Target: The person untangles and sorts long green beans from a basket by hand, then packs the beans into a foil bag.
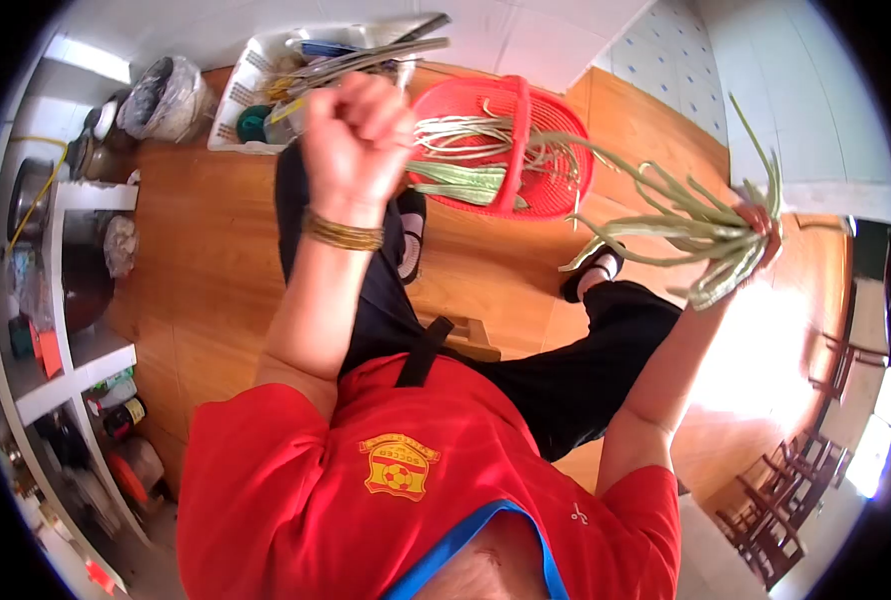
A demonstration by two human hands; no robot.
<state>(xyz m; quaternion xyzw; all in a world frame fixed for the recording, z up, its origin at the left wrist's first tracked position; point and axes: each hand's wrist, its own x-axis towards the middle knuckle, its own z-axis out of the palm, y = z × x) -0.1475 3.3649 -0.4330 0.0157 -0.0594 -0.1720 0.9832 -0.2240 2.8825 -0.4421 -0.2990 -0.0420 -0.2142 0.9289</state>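
Note:
My left hand [359, 140] is raised in a fist at the left side of a red basket [516, 202], with gold bracelets [342, 232] on its wrist. Nothing shows sticking out of its curled fingers. At the right, my right hand [766, 236] grips a bunch of long green vegetable strips [701, 226], some trailing left toward the basket. The basket has an upright handle and stands on the floor. Inside it lie thin pale strands [461, 138] and wider green strips [458, 182].
Behind my left hand stands a white crate [234, 98] with sticks and a green item. Shelves [96, 370] with pots and bottles line the left side. A small wooden stool [476, 338] is between my legs. Wooden chairs [771, 510] stand at the lower right.

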